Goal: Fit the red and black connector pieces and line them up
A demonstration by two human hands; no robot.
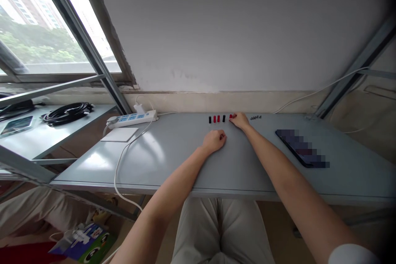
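My right hand [240, 121] pinches a small red cylinder [230, 116] at the back of the grey table. Just left of it, a black cylinder [224, 118], two red cylinders [216, 119] and another black cylinder [210, 119] stand upright in a row. My left hand [214, 141] rests on the table in front of that row, its fingers curled closed. Whether anything is inside them is hidden. Several small dark metal pieces, perhaps screws [255, 118], lie to the right of my right hand.
A dark phone [300, 148] lies at the right of the table [173, 161]. At the back left are a white power strip [133, 119] and a flat white box [119, 134]. A white cable [119, 159] crosses the front edge. Black cable coils [68, 113] lie on the neighbouring table.
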